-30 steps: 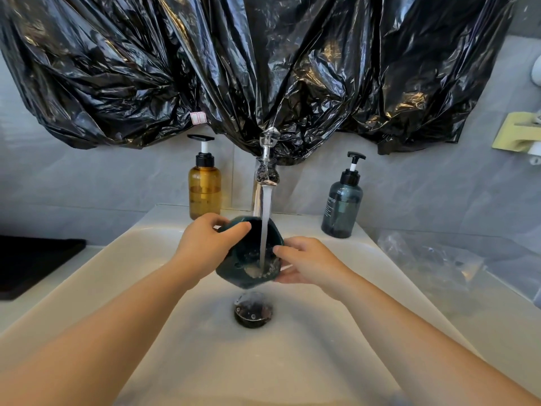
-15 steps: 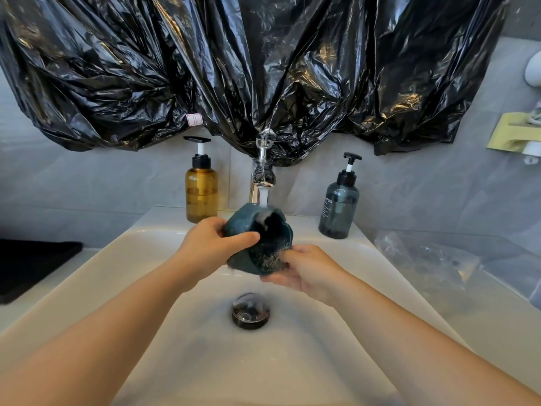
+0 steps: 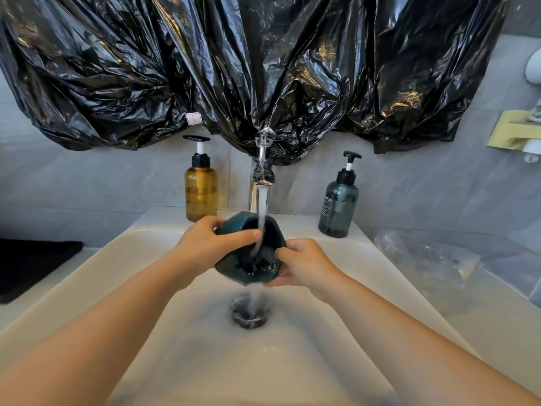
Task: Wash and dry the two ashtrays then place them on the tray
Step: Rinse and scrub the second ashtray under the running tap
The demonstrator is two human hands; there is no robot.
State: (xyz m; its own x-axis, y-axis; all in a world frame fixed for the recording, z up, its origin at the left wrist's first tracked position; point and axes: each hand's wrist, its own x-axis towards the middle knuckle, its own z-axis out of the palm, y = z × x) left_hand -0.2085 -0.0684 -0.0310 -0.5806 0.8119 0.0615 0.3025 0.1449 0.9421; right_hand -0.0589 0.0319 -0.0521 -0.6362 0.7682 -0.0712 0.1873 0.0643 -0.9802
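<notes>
Ashtray: dark teal, tilted with its opening toward the camera, held over the sink basin and above the drain.

Left hand: grips the upper left rim, thumb curled across the opening, fingers behind the wall.

Right hand: fingers curled under the lower right side, thumb on the rim.

Water stream from the chrome faucet falls between the two thumbs into the bowl and spills off below the grip.

Writing: grey-blue pump bottle, beyond the right hand, label partly readable, "…MPOO"; smaller lines illegible. Amber pump bottle, beyond the left hand, no label legible. Small white sticker with red outlines on the black plastic sheeting overhead; no text legible.

Surroundings: white basin, grey tiled wall, black mat far left of the grip, crumpled clear plastic on the counter to the right.
</notes>
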